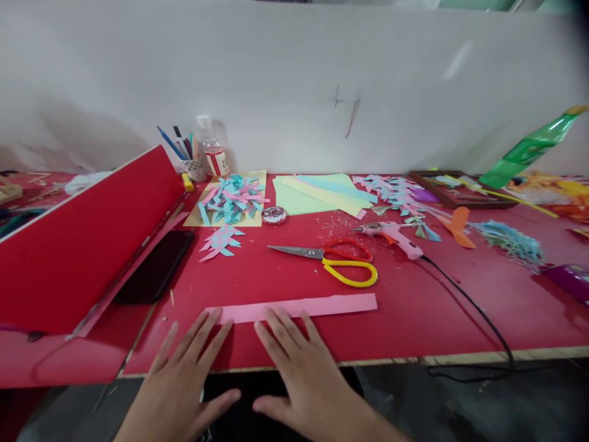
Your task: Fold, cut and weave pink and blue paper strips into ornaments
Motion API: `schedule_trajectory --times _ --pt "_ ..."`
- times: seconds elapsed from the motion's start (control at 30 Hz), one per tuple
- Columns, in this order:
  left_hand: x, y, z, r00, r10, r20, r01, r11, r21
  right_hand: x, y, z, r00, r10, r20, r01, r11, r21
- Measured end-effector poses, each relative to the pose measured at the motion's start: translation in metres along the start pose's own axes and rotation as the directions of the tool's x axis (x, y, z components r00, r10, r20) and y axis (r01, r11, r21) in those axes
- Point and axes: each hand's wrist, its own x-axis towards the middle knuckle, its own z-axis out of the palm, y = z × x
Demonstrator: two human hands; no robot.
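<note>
A long pink paper strip [340,304] lies flat near the front edge of the red table. My left hand [184,374] rests its spread fingertips on the strip's left end. Further right, my right hand [304,374] also touches the strip, fingers stretched out, around its left-middle part. Neither hand is closed around anything. Just beyond the strip lie scissors [322,253] with one red and one yellow handle, blades pointing left. A pink glue gun [393,236] lies behind them on the right. Left of the scissors is a small woven pink and blue paper piece [223,240].
A red board [92,245] leans at the left over a black phone [156,270]. Folded paper pieces [234,196] are heaped on a yellow sheet, beside pastel paper [299,199]. The glue gun's cord [478,310] hangs over the front edge. A green bottle [529,150] tilts at right.
</note>
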Motion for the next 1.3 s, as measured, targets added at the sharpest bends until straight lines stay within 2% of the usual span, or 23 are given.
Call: schedule_trajectory --times 0.07,0.13,0.23,0.33,0.53,0.67,0.8,0.87,0.9,0.97,1.03,1.1,1.2,1.3 --pt "0.0 0.0 0.0 1.0 -0.007 0.002 0.007 1.0 0.003 0.007 -0.011 0.006 0.998 0.014 0.056 -0.02 0.996 0.093" --pt "0.0 0.001 0.001 1.0 -0.027 -0.001 0.027 1.0 0.005 0.007 -0.009 0.005 0.996 0.042 0.081 -0.053 0.989 0.138" --pt "-0.001 0.001 0.001 0.999 -0.044 -0.002 0.044 0.999 -0.004 -0.006 0.009 -0.004 0.99 0.109 0.089 -0.119 0.985 0.127" --pt "-0.001 0.002 0.0 0.999 -0.044 0.009 0.044 0.999 -0.007 -0.031 0.033 -0.014 0.976 0.202 0.085 -0.205 0.978 0.032" --pt "0.002 0.003 -0.003 0.999 -0.046 0.027 0.046 0.999 -0.009 -0.087 0.072 -0.016 0.926 0.368 -0.087 -0.378 0.904 -0.201" --pt "-0.001 -0.013 -0.005 0.999 -0.025 0.047 0.026 0.999 -0.027 -0.101 0.08 -0.019 0.911 0.394 -0.126 -0.413 0.882 -0.226" --pt "-0.002 -0.041 -0.004 0.999 -0.022 0.04 0.025 0.996 -0.082 -0.088 0.083 -0.03 0.906 0.384 -0.177 -0.418 0.878 -0.235" --pt "0.007 -0.046 -0.004 1.0 -0.017 0.004 0.018 0.995 -0.101 -0.073 0.084 -0.036 0.907 0.357 -0.222 -0.405 0.885 -0.232" --pt "0.015 -0.044 -0.004 1.0 -0.016 -0.017 0.014 0.994 -0.111 -0.064 0.083 -0.037 0.911 0.334 -0.242 -0.386 0.897 -0.216" --pt "0.034 -0.03 -0.006 0.997 -0.038 -0.061 0.028 0.988 -0.149 -0.046 0.079 -0.038 0.946 0.261 -0.192 -0.287 0.951 -0.118" --pt "0.057 -0.01 -0.006 0.999 -0.001 -0.045 -0.011 0.963 -0.27 -0.031 0.074 -0.035 0.97 0.212 -0.122 -0.211 0.977 0.017" --pt "0.079 0.009 -0.006 0.999 0.045 -0.012 -0.046 0.912 -0.407 -0.02 0.069 -0.031 0.972 0.214 -0.097 -0.205 0.974 0.1" --pt "0.101 0.026 -0.004 0.993 0.115 0.025 -0.083 0.838 -0.539 -0.013 0.067 -0.026 0.977 0.199 -0.073 -0.192 0.977 0.095" --pt "0.112 0.029 -0.002 0.984 0.177 0.034 -0.137 0.857 -0.497 -0.014 0.067 -0.023 0.982 0.168 -0.08 -0.167 0.986 0.026"
